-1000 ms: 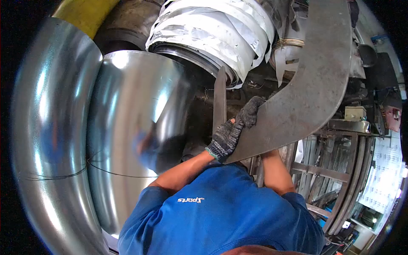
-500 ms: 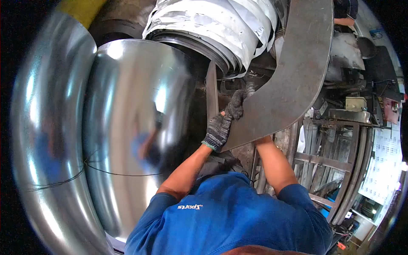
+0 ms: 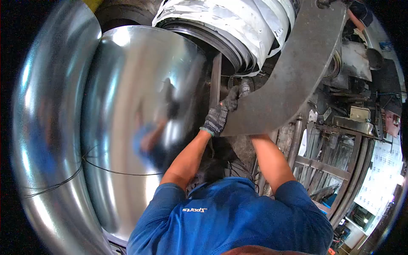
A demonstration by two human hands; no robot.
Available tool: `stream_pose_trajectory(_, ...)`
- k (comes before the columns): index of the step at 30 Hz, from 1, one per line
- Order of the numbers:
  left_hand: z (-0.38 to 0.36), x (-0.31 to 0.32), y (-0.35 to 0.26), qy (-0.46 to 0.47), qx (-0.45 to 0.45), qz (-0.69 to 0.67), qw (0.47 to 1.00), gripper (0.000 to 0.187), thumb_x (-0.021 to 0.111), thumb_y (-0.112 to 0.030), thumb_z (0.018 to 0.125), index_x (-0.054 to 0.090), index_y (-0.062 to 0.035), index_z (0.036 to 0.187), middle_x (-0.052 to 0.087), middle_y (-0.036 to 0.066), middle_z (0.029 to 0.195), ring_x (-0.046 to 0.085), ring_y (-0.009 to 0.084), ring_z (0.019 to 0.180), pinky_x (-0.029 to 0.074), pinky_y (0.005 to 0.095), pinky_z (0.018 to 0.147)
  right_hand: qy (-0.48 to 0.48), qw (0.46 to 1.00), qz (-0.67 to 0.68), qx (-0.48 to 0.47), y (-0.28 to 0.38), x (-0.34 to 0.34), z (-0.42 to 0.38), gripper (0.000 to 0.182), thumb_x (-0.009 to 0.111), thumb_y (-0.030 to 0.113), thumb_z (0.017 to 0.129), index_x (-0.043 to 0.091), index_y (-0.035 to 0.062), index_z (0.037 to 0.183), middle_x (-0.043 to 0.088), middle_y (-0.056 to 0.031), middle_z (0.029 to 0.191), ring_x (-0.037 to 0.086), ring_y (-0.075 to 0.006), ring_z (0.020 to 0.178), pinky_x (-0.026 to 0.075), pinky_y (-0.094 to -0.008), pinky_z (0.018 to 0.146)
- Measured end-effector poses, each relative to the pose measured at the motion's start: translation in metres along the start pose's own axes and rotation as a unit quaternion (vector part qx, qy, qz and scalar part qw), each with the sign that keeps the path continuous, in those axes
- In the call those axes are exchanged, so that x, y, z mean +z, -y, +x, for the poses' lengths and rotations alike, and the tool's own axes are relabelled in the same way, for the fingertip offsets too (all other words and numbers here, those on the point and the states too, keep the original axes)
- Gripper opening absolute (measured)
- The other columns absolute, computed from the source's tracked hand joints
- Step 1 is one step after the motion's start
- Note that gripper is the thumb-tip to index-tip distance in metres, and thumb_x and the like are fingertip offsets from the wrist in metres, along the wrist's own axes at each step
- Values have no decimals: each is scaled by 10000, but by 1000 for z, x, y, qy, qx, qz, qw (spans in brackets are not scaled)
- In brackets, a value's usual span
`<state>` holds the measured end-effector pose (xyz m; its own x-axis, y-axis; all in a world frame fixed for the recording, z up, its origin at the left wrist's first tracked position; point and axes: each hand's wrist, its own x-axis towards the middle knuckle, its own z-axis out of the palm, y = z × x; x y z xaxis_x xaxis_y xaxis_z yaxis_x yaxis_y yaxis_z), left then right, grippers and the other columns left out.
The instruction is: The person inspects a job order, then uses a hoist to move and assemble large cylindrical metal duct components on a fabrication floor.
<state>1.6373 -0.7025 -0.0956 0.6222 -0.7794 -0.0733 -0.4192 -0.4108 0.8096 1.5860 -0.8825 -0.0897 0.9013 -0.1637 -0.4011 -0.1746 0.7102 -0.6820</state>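
Note:
A large curved flat steel plate [image 3: 280, 97] extends from my hands to the upper right. My left hand [image 3: 216, 117], in a grey knitted glove, is closed on the plate's near left edge. My right forearm passes under the plate, so most of that hand is hidden. Grey glove fingers [image 3: 245, 86] at the plate's inner edge appear to belong to my right hand, curled round it. At the far end, another person's dark glove [image 3: 324, 3] rests on the plate.
Large shiny sheet-metal coils [image 3: 144, 106] stand on the left, tied with thin wire [image 3: 123, 173]. A coil in torn white wrapping [image 3: 229, 25] lies ahead. To the right is a metal rack [image 3: 325, 168] holding bars. Another person's arm [image 3: 356, 20] shows at top right.
The plate and my hands sit slightly higher in view, and the surroundings have shifted a little. The other person's glove now shows on the plate's far end. My left hand keeps its grip.

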Motion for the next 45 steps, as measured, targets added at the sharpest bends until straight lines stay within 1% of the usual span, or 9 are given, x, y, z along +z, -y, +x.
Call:
stream_pose_trajectory(7,52,5,42,-92,142,90,982,468,327,-112,897,356,-58,1361,539,266,1170,545,435,1011,425,483,872,10,1000,14,21,21,-4,52,444,417,312,972,431,12,1299,489,-153,1274,478,-236,1167,382,-381,1004)
stream_pose_trajectory(14,121,-53,7,-3,-132,-100,986,572,279,-484,951,546,-26,1164,533,240,1202,511,395,1097,399,438,934,-42,944,253,-209,128,143,-25,476,454,392,945,461,46,1271,539,-84,1235,539,-229,1062,426,-426,944)
stream_pose_trajectory(22,75,5,124,-165,-101,-299,935,570,426,-526,900,584,-20,1109,565,242,1145,511,377,1111,406,419,927,-265,907,-293,-145,166,99,80,409,629,266,857,499,71,1193,569,-45,1135,537,-201,1019,453,-326,851)
stream_pose_trajectory(31,-40,-211,89,-310,2,359,880,194,624,-224,821,654,-73,939,650,98,970,588,293,930,446,406,873,-328,678,-639,-155,226,158,148,558,504,418,805,447,-1,1169,581,-270,1113,561,-403,1049,449,-449,911)
stream_pose_trajectory(35,-40,-302,63,-232,-301,465,800,478,549,-448,837,622,-86,1141,594,159,1173,492,301,1176,346,428,1016,-295,707,-623,-159,223,157,149,500,470,422,829,575,-44,978,635,-256,934,630,-371,877,497,-424,833)
stream_pose_trajectory(38,-51,-289,96,-300,-293,561,714,620,431,-517,871,460,-107,1335,426,200,1365,343,374,1299,224,508,1071,-213,593,-776,-18,190,98,191,497,396,413,881,645,-7,786,637,-231,755,636,-334,696,514,-413,704)
stream_pose_trajectory(40,-46,-285,98,-296,-321,549,713,649,417,-518,876,397,-110,1380,372,205,1407,323,390,1307,215,532,1066,-246,656,-714,-3,201,128,163,524,397,448,886,639,-9,802,645,-198,742,638,-319,685,514,-415,702)
stream_pose_trajectory(41,-47,-285,90,-286,-341,542,713,652,423,-513,875,387,-108,1384,366,201,1412,329,385,1304,230,531,1059,-191,513,-836,-40,199,130,159,481,401,419,881,640,1,880,665,-187,805,635,-347,745,504,-427,718)
stream_pose_trajectory(45,-46,-294,85,-284,-351,543,708,638,430,-508,874,408,-106,1370,375,196,1408,329,378,1305,255,528,1045,-259,640,-712,-127,182,131,143,512,383,430,876,637,7,1011,655,-206,979,588,-391,949,457,-449,845)
